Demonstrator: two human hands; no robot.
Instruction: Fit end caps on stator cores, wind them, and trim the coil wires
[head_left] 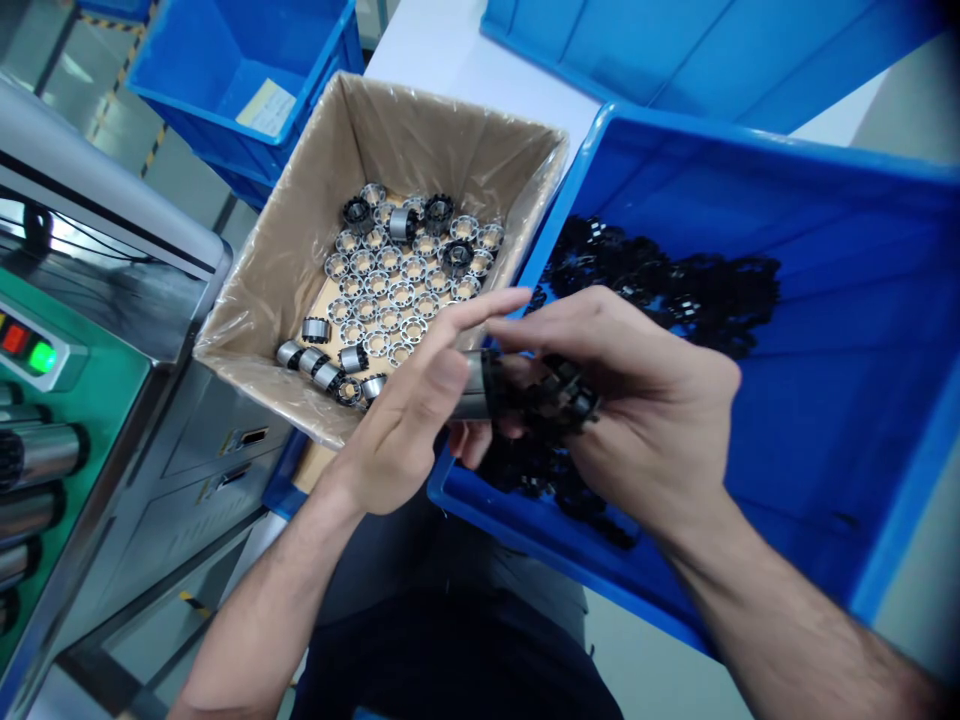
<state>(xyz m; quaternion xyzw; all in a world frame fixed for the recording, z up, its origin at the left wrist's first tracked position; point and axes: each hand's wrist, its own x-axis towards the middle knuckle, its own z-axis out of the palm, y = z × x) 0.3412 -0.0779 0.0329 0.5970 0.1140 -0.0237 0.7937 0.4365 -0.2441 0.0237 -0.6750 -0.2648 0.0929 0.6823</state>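
My left hand [405, 425] is closed around a silver metal cylinder [472, 385], which has a black toothed ring at its right end. My right hand [660, 410] curls around several black toothed plastic rings [566, 395], slightly blurred, close to the cylinder's ringed end. Its fingertips almost meet those of my left hand; whether they touch the cylinder I cannot tell. Both hands are over the edge between a lined box [457, 130] and a blue bin [787, 400]. More black rings [720, 295] lie piled in the bin.
Bare metal rings [401, 293] stand in rows inside the lined box, with several black-ended cylinders [326, 377] among them. Behind are another blue bin [240, 60] and a blue container [675, 50]. A green machine panel [97, 400] with larger metal cylinders [45, 455] is at left.
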